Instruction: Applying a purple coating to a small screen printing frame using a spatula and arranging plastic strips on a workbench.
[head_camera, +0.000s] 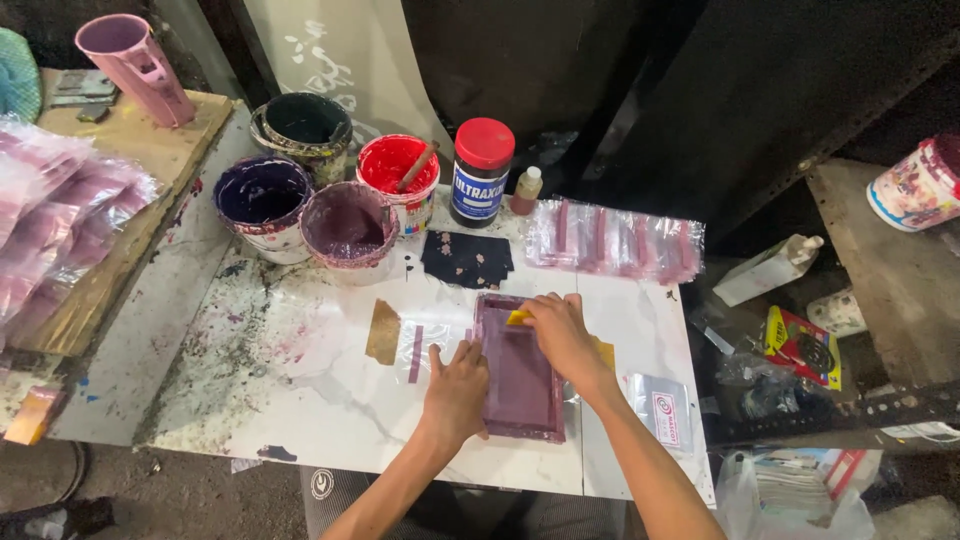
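**Hands on purple screen frame**

Purple screen frame (518, 370) lies flat on white table (300, 400), near front edge. Left hand (455, 390): fingers spread wide, pressing frame's left rail. Right hand (560, 330): fingers closed on yellow squeegee (517, 317) at frame's top edge. Ink pots (345, 225) stand behind, well apart.
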